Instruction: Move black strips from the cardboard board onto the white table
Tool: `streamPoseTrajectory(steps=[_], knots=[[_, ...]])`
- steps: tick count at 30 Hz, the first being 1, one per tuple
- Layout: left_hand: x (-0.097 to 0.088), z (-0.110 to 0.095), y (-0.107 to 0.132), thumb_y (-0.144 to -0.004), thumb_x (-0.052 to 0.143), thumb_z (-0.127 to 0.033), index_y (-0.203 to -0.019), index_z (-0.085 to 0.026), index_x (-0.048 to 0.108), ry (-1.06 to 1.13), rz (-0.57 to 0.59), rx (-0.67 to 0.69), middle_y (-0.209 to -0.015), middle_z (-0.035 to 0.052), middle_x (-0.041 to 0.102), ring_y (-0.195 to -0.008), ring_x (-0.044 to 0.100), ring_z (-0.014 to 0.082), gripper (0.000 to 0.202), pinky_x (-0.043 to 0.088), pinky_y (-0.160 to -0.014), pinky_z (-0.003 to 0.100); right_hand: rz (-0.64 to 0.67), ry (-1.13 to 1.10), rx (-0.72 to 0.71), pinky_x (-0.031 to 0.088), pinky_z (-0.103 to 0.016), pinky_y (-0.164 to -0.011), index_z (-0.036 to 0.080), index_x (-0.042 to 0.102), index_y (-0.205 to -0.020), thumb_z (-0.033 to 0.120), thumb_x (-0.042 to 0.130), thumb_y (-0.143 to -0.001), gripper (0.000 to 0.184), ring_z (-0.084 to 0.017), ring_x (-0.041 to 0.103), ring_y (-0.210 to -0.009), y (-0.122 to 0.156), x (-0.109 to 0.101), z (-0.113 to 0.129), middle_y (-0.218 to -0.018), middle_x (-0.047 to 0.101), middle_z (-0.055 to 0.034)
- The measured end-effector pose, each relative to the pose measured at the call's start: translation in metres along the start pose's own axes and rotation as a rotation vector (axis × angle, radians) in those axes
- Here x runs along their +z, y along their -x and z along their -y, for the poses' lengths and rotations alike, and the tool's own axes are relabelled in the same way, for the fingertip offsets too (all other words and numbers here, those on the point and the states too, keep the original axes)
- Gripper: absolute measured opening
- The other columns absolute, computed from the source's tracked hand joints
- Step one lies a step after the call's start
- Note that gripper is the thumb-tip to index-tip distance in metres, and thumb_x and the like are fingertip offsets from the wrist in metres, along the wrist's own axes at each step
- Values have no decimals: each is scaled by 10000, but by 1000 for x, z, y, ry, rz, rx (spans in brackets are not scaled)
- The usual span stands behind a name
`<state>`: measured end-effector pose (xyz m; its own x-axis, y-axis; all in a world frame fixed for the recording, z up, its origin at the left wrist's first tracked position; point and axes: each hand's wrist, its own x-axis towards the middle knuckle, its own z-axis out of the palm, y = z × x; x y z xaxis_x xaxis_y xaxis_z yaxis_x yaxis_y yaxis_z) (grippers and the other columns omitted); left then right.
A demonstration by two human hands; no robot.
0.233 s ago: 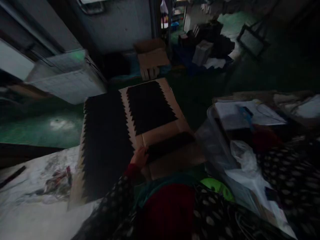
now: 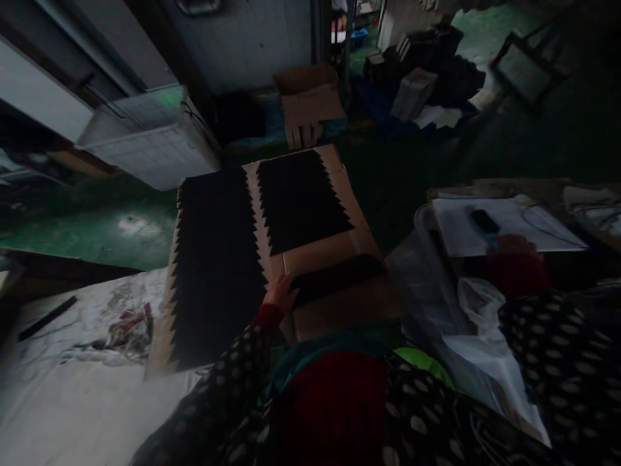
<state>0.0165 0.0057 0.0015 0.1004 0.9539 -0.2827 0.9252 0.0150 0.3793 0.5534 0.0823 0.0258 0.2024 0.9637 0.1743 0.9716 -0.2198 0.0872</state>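
We're touching the black strip [image 2: 339,277], left hand [image 2: 279,294] loosely spread; our right hand [image 2: 515,246] is lying by white paper [image 2: 451,223], grip unclear.

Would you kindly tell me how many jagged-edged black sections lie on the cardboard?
2: the longer section at the left, the shorter section beyond the left hand.

Black, pale-dotted sleeves [image 2: 557,336] end in dark red cuffs [image 2: 268,317]; at six o'clock, a deep red garment [image 2: 334,408] shows a teal edge [image 2: 294,362].
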Motion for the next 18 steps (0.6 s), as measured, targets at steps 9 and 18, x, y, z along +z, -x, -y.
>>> streamPoseTrajectory(steps=[9,18], knots=[[-3,-8,-26,-606,587,-189,-961,-138,513,-35,25,-51,-991,85,470,-919,489,195,366,409,-820,304,201,-404,-544,407,-367,-826,146,465,-1135,433,535,-762,476,-179,482,-972,55,41,180,-1085,501,-85],[-12,-13,2,-687,442,-105,-758,-184,493,62,-78,124,-821,33,545,-830,504,162,119,404,-796,309,202,-539,-556,372,-419,-857,112,385,-1245,395,537,-734,604,-263,434,-1031,64,42,195,-1135,459,-151]])
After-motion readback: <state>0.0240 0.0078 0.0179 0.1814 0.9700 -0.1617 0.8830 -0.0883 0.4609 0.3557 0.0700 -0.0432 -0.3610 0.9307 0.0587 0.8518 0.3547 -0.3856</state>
